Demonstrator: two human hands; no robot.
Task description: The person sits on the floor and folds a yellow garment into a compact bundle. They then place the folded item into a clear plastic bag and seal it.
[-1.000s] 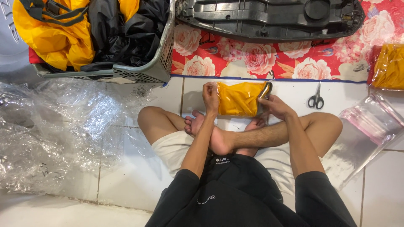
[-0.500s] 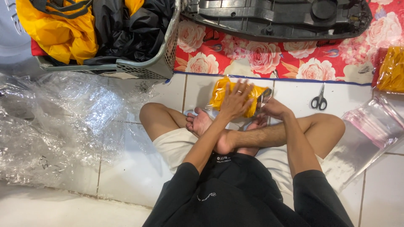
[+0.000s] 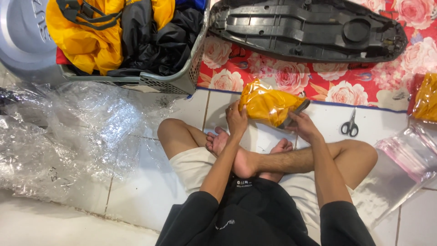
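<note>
Seated person on tiled floor, both hands closed on a yellow bagged bundle (image 3: 268, 105) held just above the crossed legs.

Largest first: crumpled clear plastic sheeting (image 3: 63, 141) spreads at nine o'clock of the person; a grey basket (image 3: 182, 82) of yellow and black garments sits at eleven; a black moulded panel (image 3: 309, 29) lies at twelve on the floral mat (image 3: 273, 75); flat clear bags (image 3: 405, 155) lie at three. The bundle is at twelve, over the mat's near edge. Left hand (image 3: 236, 119) wraps its left end, fingers curled shut; right hand (image 3: 302, 126) pinches the right end with a dark strip. Scissors (image 3: 349, 125) rest at two, well apart. Risk, as judged: the glossy film may slip from either grip, or the bag may tear if pulled hard.
</note>
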